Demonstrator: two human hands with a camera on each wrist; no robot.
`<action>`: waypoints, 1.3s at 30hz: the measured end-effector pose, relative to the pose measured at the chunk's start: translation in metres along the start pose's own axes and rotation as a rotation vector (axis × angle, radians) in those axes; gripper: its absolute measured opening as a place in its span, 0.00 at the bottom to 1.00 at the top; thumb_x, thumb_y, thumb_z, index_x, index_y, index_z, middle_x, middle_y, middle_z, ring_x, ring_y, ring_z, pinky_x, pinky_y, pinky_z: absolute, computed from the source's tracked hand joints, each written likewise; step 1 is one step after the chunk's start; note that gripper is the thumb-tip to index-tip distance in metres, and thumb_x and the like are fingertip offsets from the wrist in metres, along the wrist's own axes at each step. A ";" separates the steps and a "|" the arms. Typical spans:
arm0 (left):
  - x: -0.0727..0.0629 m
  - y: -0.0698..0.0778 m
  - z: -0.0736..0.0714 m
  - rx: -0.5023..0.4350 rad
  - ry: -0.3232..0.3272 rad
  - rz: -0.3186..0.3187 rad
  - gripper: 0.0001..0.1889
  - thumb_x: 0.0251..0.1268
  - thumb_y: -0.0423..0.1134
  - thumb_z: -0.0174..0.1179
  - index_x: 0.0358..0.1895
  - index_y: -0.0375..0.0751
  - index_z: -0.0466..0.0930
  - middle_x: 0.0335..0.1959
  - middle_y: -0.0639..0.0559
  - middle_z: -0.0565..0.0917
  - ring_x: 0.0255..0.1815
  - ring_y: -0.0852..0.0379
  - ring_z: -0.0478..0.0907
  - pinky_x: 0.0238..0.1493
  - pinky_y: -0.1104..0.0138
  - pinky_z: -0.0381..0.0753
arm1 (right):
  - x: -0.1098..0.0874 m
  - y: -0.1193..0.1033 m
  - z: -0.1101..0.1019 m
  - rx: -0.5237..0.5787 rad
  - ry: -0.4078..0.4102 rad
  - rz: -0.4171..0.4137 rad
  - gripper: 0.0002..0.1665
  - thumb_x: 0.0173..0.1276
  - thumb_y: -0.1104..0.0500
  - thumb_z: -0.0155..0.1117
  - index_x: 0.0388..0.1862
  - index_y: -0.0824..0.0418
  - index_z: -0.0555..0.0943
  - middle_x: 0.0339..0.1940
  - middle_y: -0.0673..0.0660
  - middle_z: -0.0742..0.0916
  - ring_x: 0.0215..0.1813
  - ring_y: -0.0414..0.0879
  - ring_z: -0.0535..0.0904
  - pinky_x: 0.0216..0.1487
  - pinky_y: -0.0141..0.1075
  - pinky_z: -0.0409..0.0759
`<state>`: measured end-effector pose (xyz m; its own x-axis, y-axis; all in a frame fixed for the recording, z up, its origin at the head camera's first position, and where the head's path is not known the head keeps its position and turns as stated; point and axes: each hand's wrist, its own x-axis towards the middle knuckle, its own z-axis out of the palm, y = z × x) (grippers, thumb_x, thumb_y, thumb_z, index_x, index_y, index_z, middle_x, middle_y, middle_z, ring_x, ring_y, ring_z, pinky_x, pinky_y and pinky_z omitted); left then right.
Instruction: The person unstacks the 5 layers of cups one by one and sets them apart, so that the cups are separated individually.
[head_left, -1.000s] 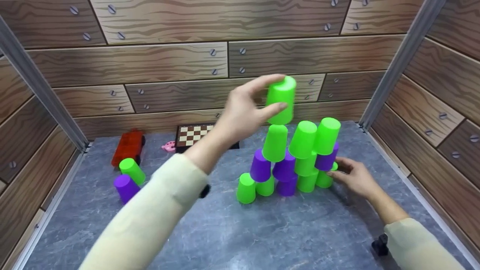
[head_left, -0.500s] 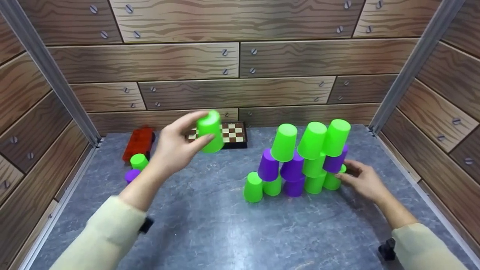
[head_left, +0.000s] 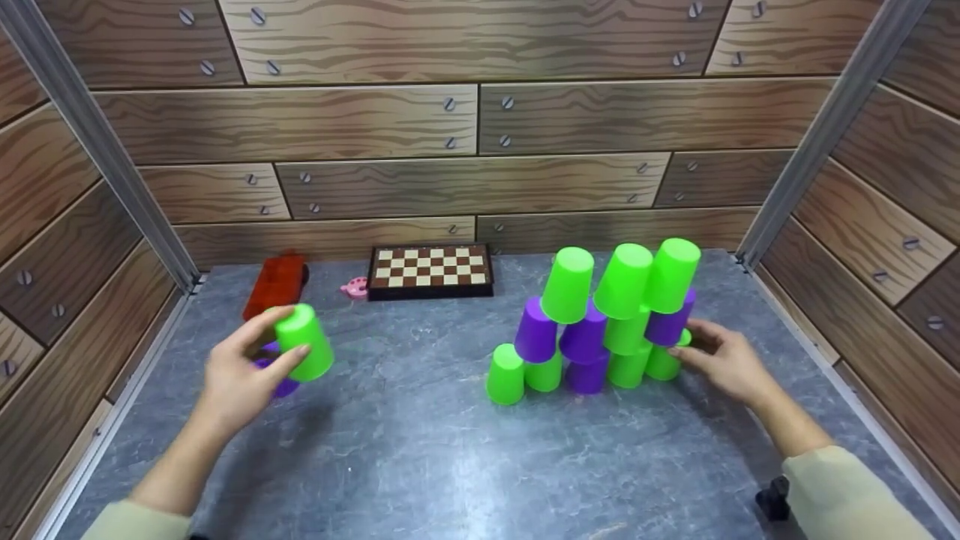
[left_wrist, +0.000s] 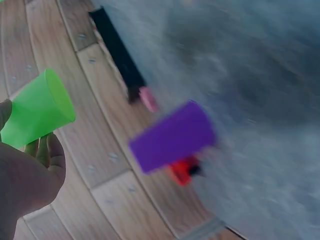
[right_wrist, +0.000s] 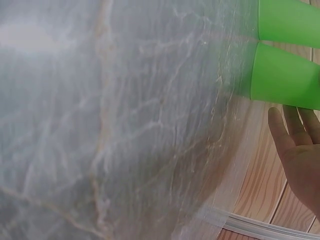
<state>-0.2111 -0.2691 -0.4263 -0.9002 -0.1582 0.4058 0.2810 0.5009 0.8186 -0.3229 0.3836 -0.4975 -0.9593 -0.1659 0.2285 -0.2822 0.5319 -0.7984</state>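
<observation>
In the head view my left hand (head_left: 238, 379) holds a green cup (head_left: 309, 346) upside down, in the air at the left. A purple cup (head_left: 285, 388) shows partly behind that hand; the left wrist view shows it standing apart from the held cup. At the right rises a three-tier wall of upside-down cups, with green cups (head_left: 568, 286) on top, purple cups (head_left: 536, 330) mostly in the middle and several cups along the bottom. My right hand (head_left: 731, 365) grips the green cup (head_left: 663, 364) at the bottom right corner, fingertips against its side.
Behind the left hand lies a red toy car (head_left: 276, 283). A pink toy (head_left: 355, 287) and a checkered game board (head_left: 430, 271) sit near the back wall (head_left: 420, 187). The grey marbled tabletop (head_left: 420, 450) is walled by wood-patterned panels.
My left hand has carried the green cup from above the wall's top row down to the left, beside the purple cup. My right hand keeps its place at the bottom corner cup.
</observation>
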 end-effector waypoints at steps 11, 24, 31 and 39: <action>-0.039 -0.051 -0.029 0.066 0.037 -0.042 0.32 0.63 0.27 0.76 0.71 0.33 0.78 0.60 0.33 0.85 0.49 0.78 0.78 0.44 0.80 0.80 | 0.001 -0.001 -0.001 -0.006 0.005 0.002 0.30 0.72 0.63 0.75 0.69 0.73 0.78 0.57 0.72 0.86 0.50 0.39 0.84 0.47 0.29 0.86; -0.050 -0.082 -0.036 0.112 -0.058 -0.128 0.36 0.66 0.30 0.74 0.76 0.33 0.71 0.65 0.29 0.81 0.52 0.84 0.72 0.48 0.81 0.80 | 0.000 -0.001 0.000 -0.014 0.012 0.003 0.30 0.71 0.64 0.75 0.68 0.73 0.78 0.56 0.71 0.87 0.50 0.37 0.84 0.47 0.27 0.85; -0.050 -0.089 -0.036 0.138 -0.084 -0.153 0.37 0.66 0.29 0.74 0.77 0.33 0.69 0.68 0.30 0.78 0.52 0.85 0.70 0.50 0.81 0.79 | 0.001 -0.002 0.001 0.009 0.010 -0.003 0.29 0.71 0.65 0.75 0.68 0.74 0.78 0.56 0.71 0.87 0.49 0.37 0.84 0.47 0.27 0.85; -0.048 -0.092 -0.036 0.140 -0.100 -0.194 0.38 0.67 0.31 0.74 0.78 0.33 0.68 0.70 0.30 0.77 0.54 0.82 0.70 0.50 0.81 0.79 | 0.000 -0.002 0.001 -0.006 0.009 -0.002 0.30 0.71 0.63 0.75 0.68 0.73 0.79 0.57 0.71 0.87 0.50 0.37 0.84 0.48 0.27 0.85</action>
<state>-0.1815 -0.3382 -0.5070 -0.9630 -0.1815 0.1992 0.0576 0.5834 0.8101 -0.3225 0.3819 -0.4960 -0.9587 -0.1593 0.2355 -0.2844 0.5369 -0.7943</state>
